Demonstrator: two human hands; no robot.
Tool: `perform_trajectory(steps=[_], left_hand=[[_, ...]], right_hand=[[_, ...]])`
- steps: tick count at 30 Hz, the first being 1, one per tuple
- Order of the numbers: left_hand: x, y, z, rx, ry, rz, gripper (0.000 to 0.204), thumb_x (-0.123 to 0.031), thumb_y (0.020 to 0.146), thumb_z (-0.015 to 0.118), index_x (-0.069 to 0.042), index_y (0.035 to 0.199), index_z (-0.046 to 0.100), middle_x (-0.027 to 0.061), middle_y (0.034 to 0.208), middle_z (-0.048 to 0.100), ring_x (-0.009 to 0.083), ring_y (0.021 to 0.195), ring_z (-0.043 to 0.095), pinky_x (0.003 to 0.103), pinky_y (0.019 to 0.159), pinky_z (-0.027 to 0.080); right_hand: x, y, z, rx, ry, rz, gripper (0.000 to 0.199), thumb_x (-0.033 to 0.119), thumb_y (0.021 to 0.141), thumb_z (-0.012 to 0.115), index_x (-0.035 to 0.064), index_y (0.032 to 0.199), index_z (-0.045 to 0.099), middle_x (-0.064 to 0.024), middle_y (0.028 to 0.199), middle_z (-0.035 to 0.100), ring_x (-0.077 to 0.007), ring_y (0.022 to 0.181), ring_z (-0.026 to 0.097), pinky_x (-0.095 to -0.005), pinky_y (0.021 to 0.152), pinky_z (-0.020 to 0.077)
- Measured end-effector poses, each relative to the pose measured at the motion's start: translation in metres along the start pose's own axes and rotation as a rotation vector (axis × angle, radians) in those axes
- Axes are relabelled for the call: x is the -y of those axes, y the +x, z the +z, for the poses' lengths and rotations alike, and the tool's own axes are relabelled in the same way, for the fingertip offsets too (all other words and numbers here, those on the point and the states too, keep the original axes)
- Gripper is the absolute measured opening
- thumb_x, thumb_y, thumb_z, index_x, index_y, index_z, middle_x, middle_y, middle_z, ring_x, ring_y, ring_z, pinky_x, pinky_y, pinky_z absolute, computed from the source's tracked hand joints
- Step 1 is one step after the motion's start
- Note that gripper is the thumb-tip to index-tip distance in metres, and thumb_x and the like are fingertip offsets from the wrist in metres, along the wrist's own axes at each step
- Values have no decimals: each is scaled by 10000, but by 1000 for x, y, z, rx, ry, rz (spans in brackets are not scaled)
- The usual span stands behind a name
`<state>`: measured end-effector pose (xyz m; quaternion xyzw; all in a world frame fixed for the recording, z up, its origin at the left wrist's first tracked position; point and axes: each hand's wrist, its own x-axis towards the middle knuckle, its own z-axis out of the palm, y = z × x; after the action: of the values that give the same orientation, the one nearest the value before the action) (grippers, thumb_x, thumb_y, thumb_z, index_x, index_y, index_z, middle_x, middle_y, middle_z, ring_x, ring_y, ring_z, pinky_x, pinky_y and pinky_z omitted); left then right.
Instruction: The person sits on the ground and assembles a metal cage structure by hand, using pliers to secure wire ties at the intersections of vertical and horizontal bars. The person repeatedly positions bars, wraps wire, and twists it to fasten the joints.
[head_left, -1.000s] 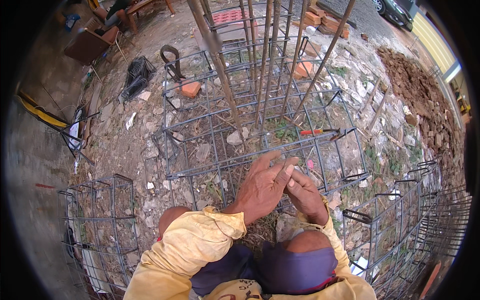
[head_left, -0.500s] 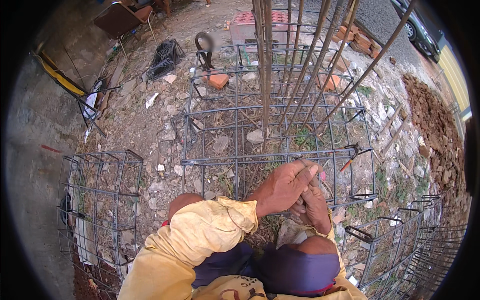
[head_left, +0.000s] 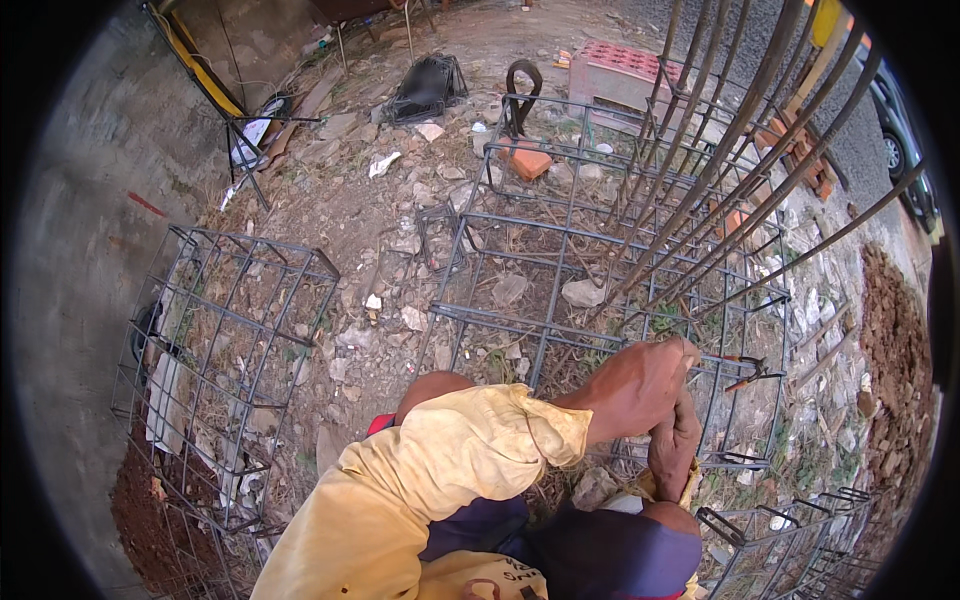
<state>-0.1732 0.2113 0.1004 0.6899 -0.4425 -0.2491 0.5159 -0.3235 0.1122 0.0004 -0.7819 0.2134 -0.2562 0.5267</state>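
My left hand (head_left: 640, 388) is closed, its back turned up, over the near side of a rebar cage (head_left: 545, 325) lying on rubble. Just below it, my right hand (head_left: 675, 442) is raised with its fingers bent up against the left one. Whatever the fingers pinch is hidden between the two hands. Beside them, pincers with orange-red handles (head_left: 745, 372) rest on the cage's right part. A bundle of upright steel bars (head_left: 735, 150) rises out of the cage beyond my hands.
A second rebar cage (head_left: 240, 340) stands at left, another (head_left: 790, 530) at lower right. Bricks (head_left: 525, 160), a dark wire bundle (head_left: 430, 90) and a red-topped block (head_left: 625, 75) lie farther off. A concrete wall (head_left: 80, 300) borders the left; a parked car (head_left: 900, 140) is at upper right.
The view has swung, so the scene sits further right and tilted. My left hand has turned over and now covers the right fingers; a thin wire seen between them earlier is hidden.
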Motion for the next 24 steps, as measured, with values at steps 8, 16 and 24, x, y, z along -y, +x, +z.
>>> perform_trajectory(steps=[8,16,24], left_hand=[[-4,8,-21,103,67,62,327,-152,954,499,69,1186,569,282,831,662,440,814,668,498,740,520],[3,19,10,-9,14,309,324,-73,910,513,42,1204,587,243,1088,665,402,989,645,473,876,507],[-17,17,31,129,-73,224,335,-267,1023,498,-11,1219,590,235,971,693,435,888,665,487,778,529]], right_hand=[[5,7,0,109,305,301,317,145,1033,530,12,1317,580,-56,1142,669,-132,1052,605,-284,903,473],[23,15,-18,84,206,217,353,231,1069,481,23,1349,542,-49,1201,628,-124,1094,577,-299,944,480],[31,-3,-18,-313,453,362,331,244,1060,501,26,1297,578,-56,1133,657,-113,1051,590,-290,924,486]])
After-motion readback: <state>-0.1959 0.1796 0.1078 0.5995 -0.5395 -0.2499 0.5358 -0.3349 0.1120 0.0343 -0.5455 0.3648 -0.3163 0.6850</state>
